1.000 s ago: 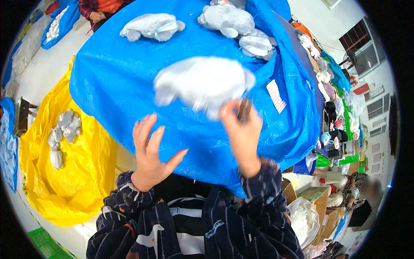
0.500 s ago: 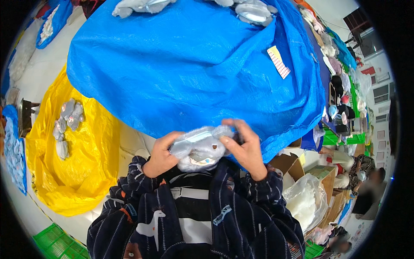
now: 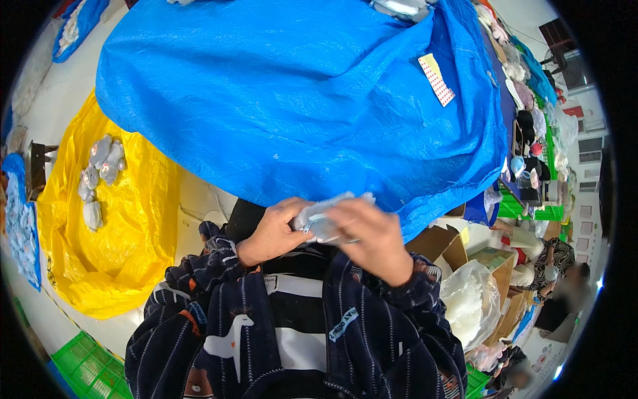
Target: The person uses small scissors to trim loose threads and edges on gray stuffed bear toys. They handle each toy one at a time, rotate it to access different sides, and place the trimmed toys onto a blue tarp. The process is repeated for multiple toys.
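A small grey plush toy (image 3: 319,219) with a pale zip along it is held in front of my chest, at the near edge of the blue sheet. My left hand (image 3: 274,231) is closed round its left end, with a small zip pull beside the fingertips. Over the toy's right part lies my right hand (image 3: 377,241), its fingers bent onto the fabric and blurred by motion. These fingers hide much of the toy, and its face is out of sight. More grey plush toys (image 3: 405,6) lie at the far edge of the sheet.
The blue sheet (image 3: 266,100) spreads before me, with a sticker strip (image 3: 436,80) at its right. At left, a yellow sheet (image 3: 133,246) holds several grey plush pieces (image 3: 103,166). A bag of white stuffing (image 3: 465,302) and a cardboard box (image 3: 438,246) stand at right.
The plush toy has turned, so its face no longer shows. My left hand has moved right and my right hand has come over the toy. The view has shifted slightly.
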Demonstrator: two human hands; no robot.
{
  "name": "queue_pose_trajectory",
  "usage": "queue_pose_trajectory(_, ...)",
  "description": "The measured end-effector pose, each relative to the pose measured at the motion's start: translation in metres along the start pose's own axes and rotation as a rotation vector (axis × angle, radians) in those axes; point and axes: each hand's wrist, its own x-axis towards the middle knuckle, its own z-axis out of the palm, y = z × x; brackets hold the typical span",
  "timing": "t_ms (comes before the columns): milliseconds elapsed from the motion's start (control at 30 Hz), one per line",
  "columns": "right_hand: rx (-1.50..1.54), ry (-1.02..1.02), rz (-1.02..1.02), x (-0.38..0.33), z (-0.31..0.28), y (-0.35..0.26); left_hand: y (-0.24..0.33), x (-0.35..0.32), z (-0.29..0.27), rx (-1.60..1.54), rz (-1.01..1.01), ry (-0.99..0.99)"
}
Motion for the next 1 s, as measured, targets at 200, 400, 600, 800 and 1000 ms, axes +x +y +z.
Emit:
queue_pose_trajectory(200,-0.346,-0.238,0.017,-0.008,0.026,0.001,-0.008,0.008,0.008,0.033,0.045,-0.014)
queue_pose_trajectory(400,-0.329,-0.068,-0.039,-0.022,0.04,0.017,-0.008,0.012,0.01,0.023,0.012,-0.035)
queue_pose_trajectory(600,-0.192,-0.067,0.169,-0.027,0.037,0.018,-0.007,0.015,0.016,0.172,0.08,-0.004)
queue_pose_trajectory(800,0.212,0.169,0.726,-0.031,0.016,0.07,-0.003,0.007,0.013,0.175,0.207,-0.055)
queue_pose_trajectory(1000,0.958,-0.071,1.033,-0.066,0.07,0.117,-0.015,-0.009,0.012,0.17,0.238,-0.063)
